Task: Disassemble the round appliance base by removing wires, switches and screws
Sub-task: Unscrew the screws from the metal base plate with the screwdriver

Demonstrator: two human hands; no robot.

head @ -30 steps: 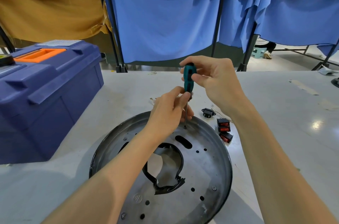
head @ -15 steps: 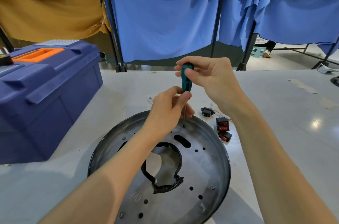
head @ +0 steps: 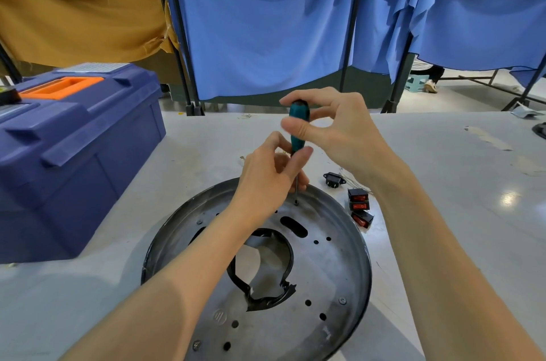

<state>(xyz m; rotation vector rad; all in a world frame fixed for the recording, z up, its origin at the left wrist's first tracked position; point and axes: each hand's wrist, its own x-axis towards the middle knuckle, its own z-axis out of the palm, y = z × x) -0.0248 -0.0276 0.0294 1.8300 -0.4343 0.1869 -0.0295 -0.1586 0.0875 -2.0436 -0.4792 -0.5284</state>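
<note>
Since a second ago the right hand [head: 339, 133] has shifted its thumb and forefinger round the top of the teal screwdriver [head: 298, 127], while the left hand [head: 266, 180] stays pinched on the lower handle and shaft. The tool stands nearly upright, tip at a screw [head: 296, 203] near the far rim of the round base [head: 325, 266], which lies flat on the near table [head: 443, 183]. Red switches [head: 359, 207] lie just right of it.
</note>
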